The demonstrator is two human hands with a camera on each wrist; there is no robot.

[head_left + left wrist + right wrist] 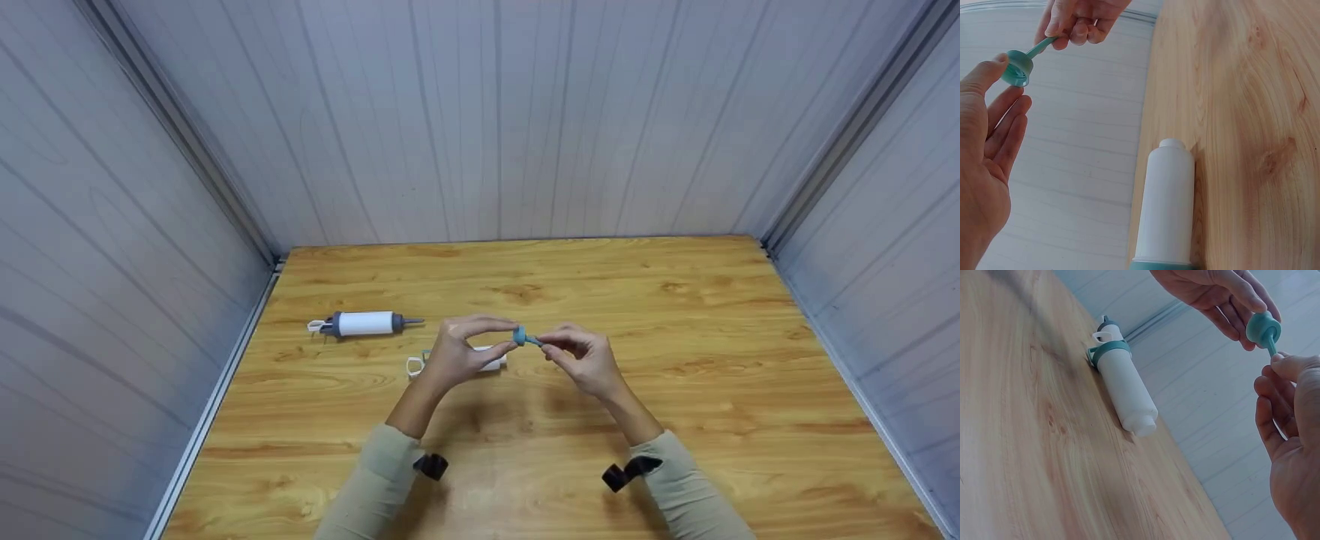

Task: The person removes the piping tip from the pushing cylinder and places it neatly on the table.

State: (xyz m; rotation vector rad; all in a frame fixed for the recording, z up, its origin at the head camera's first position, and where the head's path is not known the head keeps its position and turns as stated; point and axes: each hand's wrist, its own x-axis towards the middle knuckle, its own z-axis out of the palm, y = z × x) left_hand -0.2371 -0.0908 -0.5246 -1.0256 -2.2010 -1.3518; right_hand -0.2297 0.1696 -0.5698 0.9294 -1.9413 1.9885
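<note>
A teal nozzle cap with a thin stem (pixel 519 336) is held above the table between both hands. My left hand (pixel 454 360) pinches the wide cup end between thumb and fingertips. The narrow stem is pinched by the thumb and fingers of my right hand (pixel 589 365). In the left wrist view the cup's hollow side (pixel 1016 72) shows. Behind the left hand lies a white cylinder (pixel 1167 208) with a short neck, partly hidden in the head view. Its teal collar (pixel 1112 347) and a white ring-shaped handle (pixel 1103 337) appear in the right wrist view.
At the left of the wooden table (pixel 712 360) lies a similar white cylinder (pixel 366 323) with dark grey ends, a grey nozzle and a white handle. Pale panel walls (pixel 495 120) enclose the table's back and sides.
</note>
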